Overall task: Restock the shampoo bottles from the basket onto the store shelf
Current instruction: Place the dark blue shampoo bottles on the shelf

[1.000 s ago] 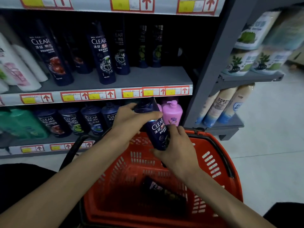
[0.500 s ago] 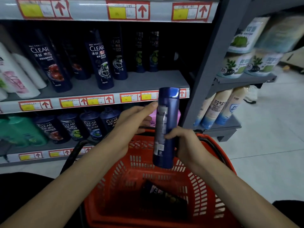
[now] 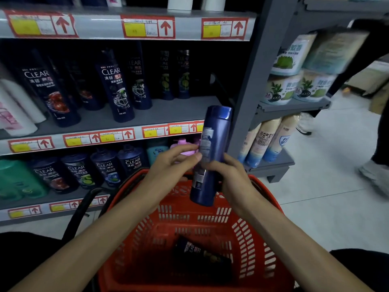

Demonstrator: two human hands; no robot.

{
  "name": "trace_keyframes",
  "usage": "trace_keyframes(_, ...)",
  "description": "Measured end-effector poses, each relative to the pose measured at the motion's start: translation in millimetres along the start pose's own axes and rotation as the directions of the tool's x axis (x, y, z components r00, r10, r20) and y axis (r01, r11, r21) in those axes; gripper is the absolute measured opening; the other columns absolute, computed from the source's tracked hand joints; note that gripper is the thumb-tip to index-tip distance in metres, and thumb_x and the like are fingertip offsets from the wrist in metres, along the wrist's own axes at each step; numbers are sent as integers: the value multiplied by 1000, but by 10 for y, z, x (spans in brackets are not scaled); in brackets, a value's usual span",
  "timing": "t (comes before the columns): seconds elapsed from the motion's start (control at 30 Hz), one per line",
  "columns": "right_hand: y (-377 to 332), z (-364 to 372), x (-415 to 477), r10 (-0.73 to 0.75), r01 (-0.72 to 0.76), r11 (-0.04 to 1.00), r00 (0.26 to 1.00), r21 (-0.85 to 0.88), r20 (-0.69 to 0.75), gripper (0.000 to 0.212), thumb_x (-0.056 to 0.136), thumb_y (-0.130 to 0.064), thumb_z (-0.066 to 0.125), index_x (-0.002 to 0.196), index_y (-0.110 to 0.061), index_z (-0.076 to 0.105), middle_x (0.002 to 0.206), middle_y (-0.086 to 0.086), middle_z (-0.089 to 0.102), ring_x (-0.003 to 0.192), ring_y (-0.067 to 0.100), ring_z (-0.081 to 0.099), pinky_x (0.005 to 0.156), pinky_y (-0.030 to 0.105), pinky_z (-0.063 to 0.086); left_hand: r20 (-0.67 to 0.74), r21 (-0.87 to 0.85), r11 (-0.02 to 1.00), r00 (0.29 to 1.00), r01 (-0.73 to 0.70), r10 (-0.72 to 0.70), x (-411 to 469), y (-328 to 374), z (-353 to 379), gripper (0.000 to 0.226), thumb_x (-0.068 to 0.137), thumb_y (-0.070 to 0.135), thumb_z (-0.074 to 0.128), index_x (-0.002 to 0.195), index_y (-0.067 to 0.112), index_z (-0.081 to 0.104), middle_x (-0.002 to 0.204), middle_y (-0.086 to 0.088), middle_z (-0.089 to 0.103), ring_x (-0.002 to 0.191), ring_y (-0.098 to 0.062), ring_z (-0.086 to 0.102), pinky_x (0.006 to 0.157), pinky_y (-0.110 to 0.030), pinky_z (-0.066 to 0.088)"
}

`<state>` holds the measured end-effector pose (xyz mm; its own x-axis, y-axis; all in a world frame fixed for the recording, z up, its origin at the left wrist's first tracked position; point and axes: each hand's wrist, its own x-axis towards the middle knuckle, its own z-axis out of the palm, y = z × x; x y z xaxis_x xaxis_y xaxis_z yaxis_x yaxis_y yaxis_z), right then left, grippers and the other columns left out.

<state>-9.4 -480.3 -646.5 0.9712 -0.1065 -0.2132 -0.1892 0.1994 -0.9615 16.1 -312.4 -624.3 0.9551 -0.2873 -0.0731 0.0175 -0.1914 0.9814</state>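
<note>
**Blue bottle in 2 hands above the basket**

Gripping 1 blue shampoo bottle point(image 3: 212, 152) with both hands, above the far rim of the red basket point(image 3: 271, 207). Held nearly upright, top end tipped slightly toward 1 o'clock, back label turned to the camera.

Wrapped from the 3 o'clock side by the right hand point(image 3: 233, 178), fingers curled round the lower half.

Pinched at the 9 o'clock edge by the left hand point(image 3: 168, 165), thumb tip and fingertips closed against the label, palm kept off the bottle.

Lying on its side on the basket floor, at 6 o'clock from the held one: 1 second dark bottle point(image 3: 200, 253).

Hanging off the basket at 9 o'clock: 1 black handle point(image 3: 80, 211).

Straight ahead at 12 o'clock, on the grey shelf point(image 3: 168, 110): upright dark CLEAR bottles point(image 3: 117, 89), with open grey board toward the 3 o'clock end, behind the held bottle's top.

Running along the shelf edges: red and yellow price tags point(image 3: 147, 26).

Peeking out on the lower tier, just beside the left fingertips: 1 pink pump bottle point(image 3: 183, 146)
</note>
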Motion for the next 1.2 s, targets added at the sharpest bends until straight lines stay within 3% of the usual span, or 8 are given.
trace_keyframes(0.17, 86, 86, -8, -334, 238, 823, 937, -517, -101, 49, 75, -54, 75, 118, -30, 69, 88, -6, 76, 80, 7, 73, 76, 42, 62, 13, -79, 997, 1000, -6, 8, 1, -26, 109, 32, 95, 36, 72, 127, 35, 70, 105, 5, 79, 104, -8, 73, 98, -41, 58)
trace_keyframes(0.37, 73, 211, -117, -514, 384, 575, 857, -722, 47, 47, 82, -50, 76, 125, -35, 63, 96, -21, 66, 91, -1, 64, 73, 17, 54, -98, -183, 983, 995, -22, 4, 15, -54, 63, 21, 94, 23, 74, 115, 24, 76, 98, 2, 81, 94, -11, 76, 80, -23, 55)
trace_keyframes(0.47, 34, 228, -106, -506, 409, 624, 861, -665, 54, 58, 79, -44, 83, 132, -39, 59, 108, -25, 67, 100, -6, 63, 81, 14, 52, -100, -220, 975, 994, 16, -39, 34, -32, -11, 22, 95, 27, 71, 117, 25, 76, 103, 4, 80, 100, -11, 75, 89, -29, 57)
trace_keyframes(0.6, -13, 246, -27, -406, 306, 698, 914, -647, -6, 75, 71, -49, 86, 137, -31, 56, 110, -15, 68, 97, 1, 64, 83, 32, 60, -116, -221, 975, 993, 2, -28, 65, -28, -52, 19, 97, 27, 69, 114, 26, 77, 103, 5, 80, 100, -14, 75, 93, -35, 57)
trace_keyframes(0.73, -69, 291, 57, -243, 176, 757, 970, -630, -22, 60, 66, -58, 84, 114, -27, 68, 96, -12, 72, 84, 4, 69, 78, 40, 62, -121, -188, 980, 992, -62, 40, 124, 17, -75, 21, 100, 20, 65, 118, 26, 72, 97, 10, 80, 89, -1, 73, 72, -14, 52)
trace_keyframes(0.83, -135, 333, 123, -303, 202, 688, 953, -697, -23, 48, 67, -55, 86, 104, -31, 68, 90, -14, 71, 78, 1, 67, 68, 26, 59, -128, -185, 980, 990, -79, 56, 210, 59, -73, 26, 102, 16, 62, 126, 21, 69, 102, 10, 79, 91, 1, 73, 70, -8, 50)
trace_keyframes(1.1, -442, 411, 635, -333, 165, 662, 939, -731, -91, 27, 68, -43, 84, 72, -24, 66, 57, -9, 61, 52, 1, 54, 47, 17, 39, -161, -168, 980, 984, -108, 80, 758, 219, -99, 30, 99, 21, 68, 125, 13, 56, 109, 0, 77, 99, -12, 74, 93, -31, 58)
trace_keyframes(1.2, -541, 437, 895, -364, 200, 712, 925, -673, -110, 21, 69, -36, 84, 77, -22, 71, 63, -6, 70, 62, 11, 66, 59, 32, 53, -167, -126, 980, 977, -155, 133, 1056, 275, -157, 23, 97, 20, 70, 115, 19, 56, 103, -4, 76, 92, -15, 74, 96, -40, 57)
